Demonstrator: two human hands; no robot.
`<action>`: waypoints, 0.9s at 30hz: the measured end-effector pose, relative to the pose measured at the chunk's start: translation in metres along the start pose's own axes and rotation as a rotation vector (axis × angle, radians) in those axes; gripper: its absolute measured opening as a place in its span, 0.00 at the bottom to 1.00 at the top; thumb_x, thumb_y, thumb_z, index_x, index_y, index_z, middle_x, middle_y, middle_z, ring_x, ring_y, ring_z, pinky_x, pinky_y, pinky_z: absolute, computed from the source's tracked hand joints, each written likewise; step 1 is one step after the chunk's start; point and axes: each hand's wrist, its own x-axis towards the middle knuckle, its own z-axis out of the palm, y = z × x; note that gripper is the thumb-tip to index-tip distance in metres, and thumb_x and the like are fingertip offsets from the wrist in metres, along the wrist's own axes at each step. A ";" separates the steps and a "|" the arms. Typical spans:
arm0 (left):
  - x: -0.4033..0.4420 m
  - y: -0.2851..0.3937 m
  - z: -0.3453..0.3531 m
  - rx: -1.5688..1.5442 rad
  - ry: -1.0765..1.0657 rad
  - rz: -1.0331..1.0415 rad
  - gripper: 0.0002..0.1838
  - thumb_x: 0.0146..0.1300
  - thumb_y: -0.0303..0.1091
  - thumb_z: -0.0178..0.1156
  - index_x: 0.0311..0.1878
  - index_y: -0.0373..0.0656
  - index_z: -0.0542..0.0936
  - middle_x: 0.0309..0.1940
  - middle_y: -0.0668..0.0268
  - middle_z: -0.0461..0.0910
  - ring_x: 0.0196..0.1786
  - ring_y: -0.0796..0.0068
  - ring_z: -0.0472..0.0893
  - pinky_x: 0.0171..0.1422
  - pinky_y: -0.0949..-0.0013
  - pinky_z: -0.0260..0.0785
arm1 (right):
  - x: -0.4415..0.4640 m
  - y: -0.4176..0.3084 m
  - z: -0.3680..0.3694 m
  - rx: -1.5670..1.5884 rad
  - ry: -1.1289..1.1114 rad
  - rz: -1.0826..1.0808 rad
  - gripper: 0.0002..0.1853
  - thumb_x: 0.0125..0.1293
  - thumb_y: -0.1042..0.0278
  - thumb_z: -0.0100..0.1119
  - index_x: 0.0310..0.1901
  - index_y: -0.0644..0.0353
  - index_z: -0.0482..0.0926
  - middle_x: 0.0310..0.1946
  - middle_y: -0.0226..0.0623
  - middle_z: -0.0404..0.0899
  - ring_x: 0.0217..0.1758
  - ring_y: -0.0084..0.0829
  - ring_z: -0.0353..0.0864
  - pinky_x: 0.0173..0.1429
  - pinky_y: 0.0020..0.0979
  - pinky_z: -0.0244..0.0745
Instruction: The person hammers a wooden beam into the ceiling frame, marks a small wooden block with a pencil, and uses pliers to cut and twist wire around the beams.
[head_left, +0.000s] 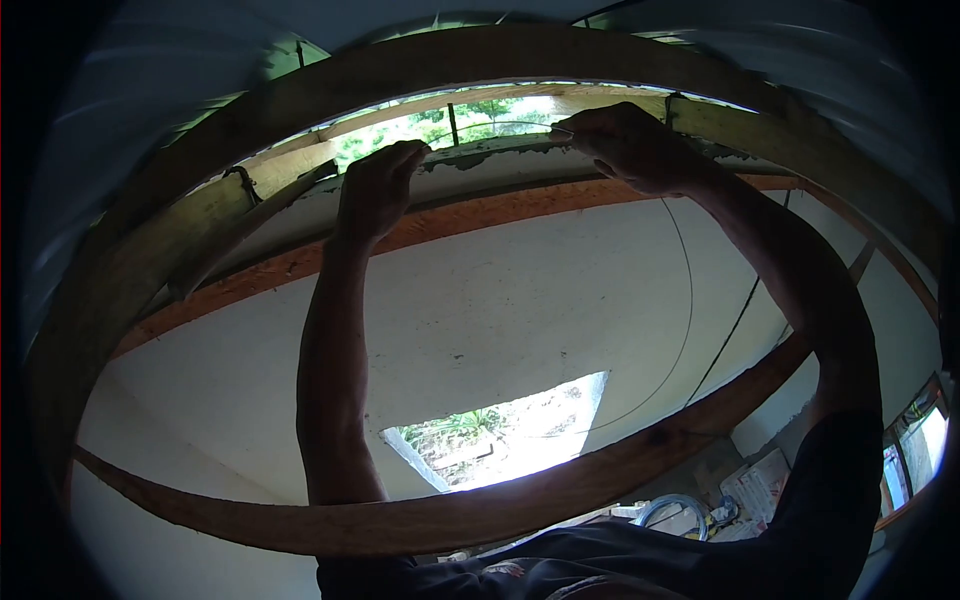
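Note:
A thin wire [500,124] arcs between my raised hands at the gap above the wall top [480,170]. At the left, my left hand [380,182] is closed, its fingertips at the wire's left end by the rough edge. My right hand [630,148] is closed around the wire on the right. From below that hand a long tail of wire [690,290] hangs in a loose curve in front of the white wall [480,290]. A short dark rod [453,124] stands upright in the gap between my hands.
A curved-looking wooden beam [450,58] crosses overhead under roof sheeting. Another beam [400,525] runs across my arms below. Dark wire [243,185] is tied round the left timber [190,225]. A window opening [500,430] is in the wall; a coil [672,508] lies low right.

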 end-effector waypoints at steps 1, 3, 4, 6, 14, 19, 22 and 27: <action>-0.001 -0.008 -0.003 0.037 -0.031 -0.082 0.10 0.67 0.36 0.54 0.45 0.43 0.81 0.36 0.60 0.83 0.36 0.63 0.83 0.43 0.63 0.75 | -0.005 0.004 -0.006 0.017 -0.005 0.028 0.17 0.72 0.63 0.44 0.56 0.61 0.75 0.16 0.27 0.65 0.17 0.16 0.63 0.23 0.27 0.62; -0.004 -0.030 -0.020 0.333 -0.119 0.004 0.10 0.67 0.35 0.54 0.45 0.43 0.82 0.37 0.59 0.84 0.38 0.62 0.83 0.44 0.64 0.75 | -0.017 0.018 -0.018 0.049 0.063 0.168 0.18 0.73 0.62 0.43 0.57 0.61 0.74 0.15 0.25 0.64 0.16 0.15 0.62 0.22 0.26 0.63; -0.006 -0.042 -0.029 0.482 -0.162 0.046 0.10 0.67 0.35 0.54 0.45 0.43 0.82 0.38 0.58 0.84 0.39 0.62 0.83 0.45 0.64 0.75 | -0.023 0.028 -0.025 0.065 0.095 0.237 0.19 0.74 0.61 0.42 0.58 0.62 0.73 0.15 0.25 0.63 0.16 0.15 0.62 0.21 0.25 0.64; -0.018 -0.059 -0.040 0.377 -0.037 -0.153 0.11 0.66 0.35 0.54 0.46 0.44 0.82 0.38 0.58 0.84 0.39 0.62 0.83 0.45 0.65 0.74 | -0.034 0.061 -0.033 0.092 0.135 0.319 0.20 0.74 0.58 0.42 0.58 0.63 0.73 0.13 0.22 0.60 0.13 0.14 0.59 0.18 0.24 0.62; -0.044 -0.080 -0.040 0.107 0.097 -0.602 0.15 0.65 0.33 0.50 0.52 0.45 0.80 0.35 0.60 0.83 0.37 0.70 0.83 0.41 0.65 0.74 | -0.046 0.097 -0.046 -0.009 0.090 0.555 0.19 0.73 0.62 0.43 0.59 0.63 0.72 0.13 0.28 0.65 0.11 0.17 0.62 0.16 0.26 0.65; -0.014 -0.012 -0.020 -0.322 0.076 -0.881 0.18 0.64 0.26 0.45 0.55 0.34 0.75 0.26 0.60 0.79 0.23 0.74 0.79 0.26 0.71 0.74 | 0.003 0.095 -0.018 -0.032 0.136 0.522 0.18 0.70 0.70 0.43 0.58 0.65 0.73 0.14 0.32 0.69 0.10 0.18 0.61 0.15 0.26 0.60; -0.017 -0.013 -0.018 -0.525 0.111 -0.933 0.17 0.63 0.23 0.45 0.54 0.28 0.73 0.24 0.60 0.78 0.18 0.76 0.77 0.19 0.75 0.70 | 0.028 0.080 0.000 0.020 0.041 0.582 0.18 0.68 0.73 0.44 0.57 0.67 0.73 0.16 0.33 0.71 0.10 0.19 0.62 0.15 0.26 0.60; -0.039 0.031 -0.049 -0.667 0.082 -0.875 0.14 0.60 0.23 0.50 0.48 0.27 0.76 0.20 0.60 0.77 0.18 0.77 0.77 0.20 0.76 0.71 | 0.039 0.074 0.021 -0.187 -0.076 0.542 0.09 0.59 0.80 0.43 0.34 0.69 0.76 0.23 0.48 0.75 0.26 0.37 0.79 0.27 0.37 0.72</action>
